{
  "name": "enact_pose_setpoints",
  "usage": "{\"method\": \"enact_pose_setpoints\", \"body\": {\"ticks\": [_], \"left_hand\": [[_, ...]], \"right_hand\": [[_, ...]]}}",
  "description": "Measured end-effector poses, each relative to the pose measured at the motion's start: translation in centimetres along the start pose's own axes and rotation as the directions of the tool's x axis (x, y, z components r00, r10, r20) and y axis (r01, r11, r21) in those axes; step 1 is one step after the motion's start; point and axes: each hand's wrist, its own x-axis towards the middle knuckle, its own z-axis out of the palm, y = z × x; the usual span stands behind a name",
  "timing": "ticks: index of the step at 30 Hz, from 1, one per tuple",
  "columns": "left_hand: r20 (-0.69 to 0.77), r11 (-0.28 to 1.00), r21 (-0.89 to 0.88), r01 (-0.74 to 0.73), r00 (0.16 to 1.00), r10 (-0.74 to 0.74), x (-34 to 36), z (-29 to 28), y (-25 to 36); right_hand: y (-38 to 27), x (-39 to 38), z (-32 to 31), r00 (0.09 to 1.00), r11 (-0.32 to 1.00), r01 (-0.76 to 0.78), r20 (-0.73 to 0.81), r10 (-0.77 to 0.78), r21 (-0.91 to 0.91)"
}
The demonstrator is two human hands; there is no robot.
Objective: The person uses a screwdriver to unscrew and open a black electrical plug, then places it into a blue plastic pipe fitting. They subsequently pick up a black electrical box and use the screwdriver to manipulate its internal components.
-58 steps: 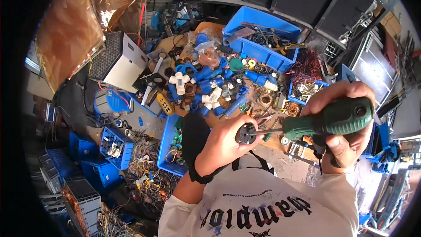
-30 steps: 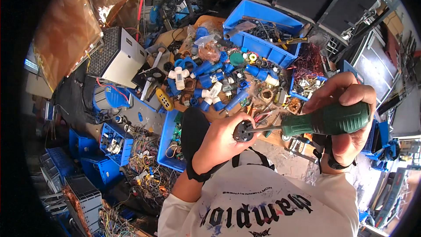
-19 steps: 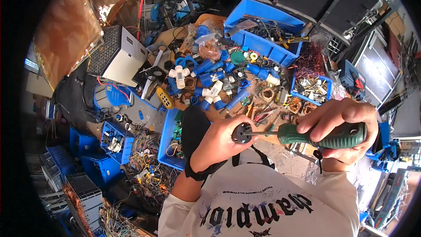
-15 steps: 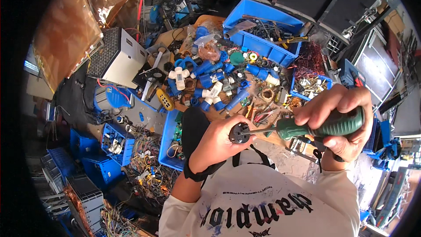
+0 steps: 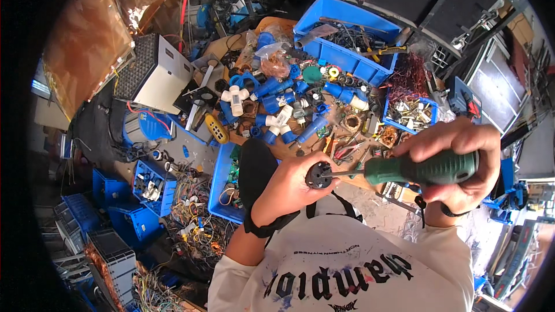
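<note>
Stained white shirt point(image 5: 361, 241), black lettering point(image 5: 340, 284), black wristbands point(image 5: 263, 230)

I see the right hand point(image 5: 484, 153) has shifted its grip on the green screwdriver point(image 5: 428, 168), now held nearer level.

Blue-and-white branching plastic pipe fittings point(image 5: 282, 118) are all over the brown wooden bench point(image 5: 283, 151). Big blue rectangular plastic bin point(image 5: 341, 60) is behind them, off right; yellow oblong plastic box point(image 5: 217, 129) is left. Green-handled metal screwdriver point(image 5: 419, 170) is in front, right of the round black plastic piece point(image 5: 317, 177).
</note>
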Motion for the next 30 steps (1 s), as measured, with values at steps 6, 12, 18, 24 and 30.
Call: {"method": "enact_pose_setpoints", "body": {"ticks": [6, 12, 18, 24, 30], "left_hand": [[-0.018, 0.999, -0.004, 0.041, 0.999, -0.041, -0.4, -0.4, -0.2], [-0.061, 0.996, 0.081, 0.029, 0.998, -0.024, -0.7, -0.3, 0.2], [-0.045, 0.995, 0.088, 0.038, 0.998, -0.034, -0.9, -0.5, -0.1], [0.028, 0.999, 0.01, 0.037, 0.999, -0.037, -1.1, -0.6, 0.0], [0.06, 0.991, -0.024, 0.135, 0.989, -0.134, -1.0, -0.8, 0.6]], "right_hand": [[0.1, 0.0, 0.8, 0.98, 0.968, -0.16, -0.086, 0.179, 0.193], [-0.1, -0.5, 1.5, 0.919, 0.953, -0.273, -0.329, 0.218, -0.133], [0.0, -0.7, 1.4, 0.95, 0.958, -0.245, -0.235, 0.206, -0.149], [1.2, -0.5, 0.4, 0.998, 0.992, -0.013, 0.057, 0.006, 0.122], [0.0, -0.2, 0.8, 0.975, 0.941, -0.216, 0.0, 0.224, 0.262]]}}
